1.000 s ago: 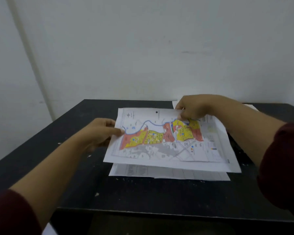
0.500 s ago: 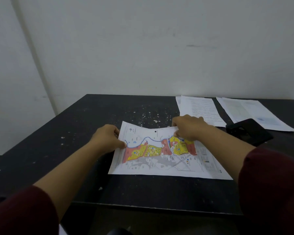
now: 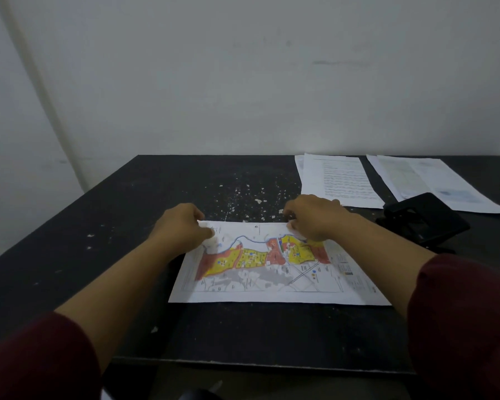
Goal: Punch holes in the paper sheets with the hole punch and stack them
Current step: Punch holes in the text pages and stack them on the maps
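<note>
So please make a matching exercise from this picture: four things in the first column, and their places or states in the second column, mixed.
Things:
1. coloured map sheet
2. black hole punch
3. white text page
4. white paper specks

Places or states:
A. far on the black table, left of another paper pile
B. scattered just beyond the map
C. held at its far edge by the left hand and right hand
D. beside the right forearm, not touched

Pairs: 1-C, 2-D, 3-A, 4-B
</note>
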